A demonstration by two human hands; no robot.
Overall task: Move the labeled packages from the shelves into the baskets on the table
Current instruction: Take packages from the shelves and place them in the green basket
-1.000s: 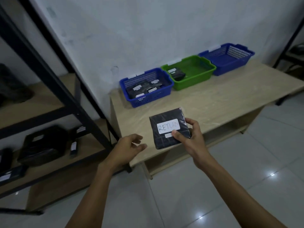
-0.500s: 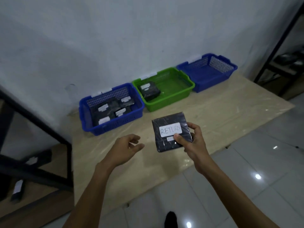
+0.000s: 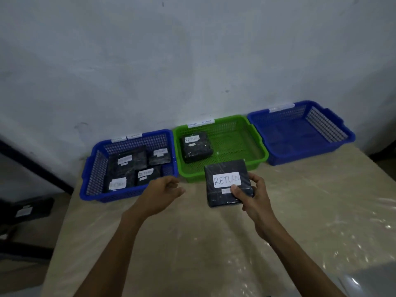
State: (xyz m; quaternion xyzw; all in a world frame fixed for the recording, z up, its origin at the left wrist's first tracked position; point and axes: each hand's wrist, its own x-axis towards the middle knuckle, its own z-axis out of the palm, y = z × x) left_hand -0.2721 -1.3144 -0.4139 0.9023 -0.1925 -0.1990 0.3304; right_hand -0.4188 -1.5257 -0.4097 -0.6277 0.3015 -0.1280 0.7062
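My right hand [image 3: 254,198] grips a black wrapped package [image 3: 227,183] with a white label reading RETURN, held over the table just in front of the green basket [image 3: 235,138]. One black labeled package [image 3: 197,146] lies in that green basket. The left blue basket [image 3: 94,168] holds several black labeled packages. The right blue basket [image 3: 300,133] has nothing in it. My left hand [image 3: 160,194] hovers over the table with fingers loosely curled, holding nothing, near the left blue basket's front corner.
The three baskets stand in a row against the white wall on a light wooden table [image 3: 300,211]. At far left a dark shelf frame [image 3: 32,168] shows, with a black labeled package [image 3: 27,211] on a low shelf.
The view has closed in on the table and turned away from the shelves. My right hand has carried the package forward to the green basket's front edge. My left hand stays beside it.
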